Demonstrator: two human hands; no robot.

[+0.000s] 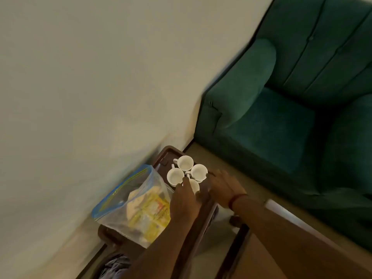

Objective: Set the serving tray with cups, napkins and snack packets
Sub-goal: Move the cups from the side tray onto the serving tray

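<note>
Hands low centre: left hand [184,199] reaches onto the nearest cup [195,187], grip too blurred to call; right hand [223,188] lies flat, fingers straight, beside four cups [186,163] clustered on the tray [159,158]. Best nudge them gently, leaving room for packets [149,212].

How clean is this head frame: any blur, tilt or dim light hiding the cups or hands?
Head view: heavily tilted, in dim warm light; motion smear along the armchair edge; white cups distinct; left hand and right hand soft-edged; packets inside the zip bag too blurred to read.
</note>
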